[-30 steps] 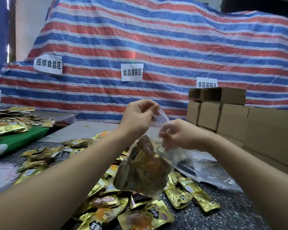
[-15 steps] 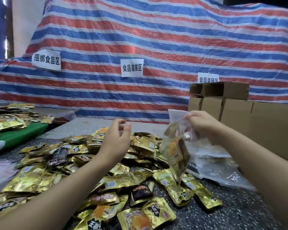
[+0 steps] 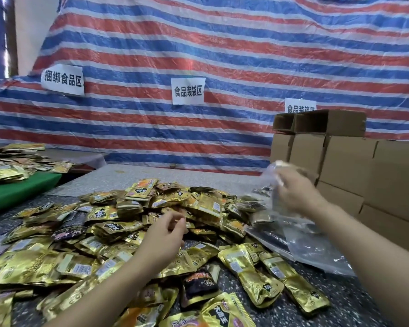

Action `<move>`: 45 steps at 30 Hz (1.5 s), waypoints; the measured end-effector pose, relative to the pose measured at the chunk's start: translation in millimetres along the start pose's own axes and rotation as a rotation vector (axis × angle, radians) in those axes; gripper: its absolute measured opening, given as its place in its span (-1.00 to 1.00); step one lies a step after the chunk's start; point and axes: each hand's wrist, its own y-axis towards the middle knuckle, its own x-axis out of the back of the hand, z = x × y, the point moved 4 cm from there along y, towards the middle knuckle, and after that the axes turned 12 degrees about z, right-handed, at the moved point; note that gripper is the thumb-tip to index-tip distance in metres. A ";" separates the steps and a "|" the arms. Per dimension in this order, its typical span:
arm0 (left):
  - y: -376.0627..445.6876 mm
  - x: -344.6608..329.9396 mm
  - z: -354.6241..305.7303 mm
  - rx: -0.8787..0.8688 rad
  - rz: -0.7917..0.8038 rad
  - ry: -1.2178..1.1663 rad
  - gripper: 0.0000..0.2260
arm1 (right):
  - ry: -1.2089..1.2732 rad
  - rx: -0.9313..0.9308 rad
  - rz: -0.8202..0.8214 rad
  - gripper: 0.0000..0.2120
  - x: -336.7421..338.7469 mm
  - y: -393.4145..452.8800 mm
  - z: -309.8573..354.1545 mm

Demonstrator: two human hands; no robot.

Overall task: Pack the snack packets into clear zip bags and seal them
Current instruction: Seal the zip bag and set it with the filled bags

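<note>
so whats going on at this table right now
A person is bagging snack packets. The right hand holds a clear zip bag up beside the cardboard boxes, while the left hand hovers, fingers loosely curled and empty, over the pile of gold packets.
</note>
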 end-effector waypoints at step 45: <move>-12.8 -16.9 15.7 -0.062 0.044 0.046 -0.82 | -0.140 0.076 -0.038 -0.64 -65.4 -24.8 84.2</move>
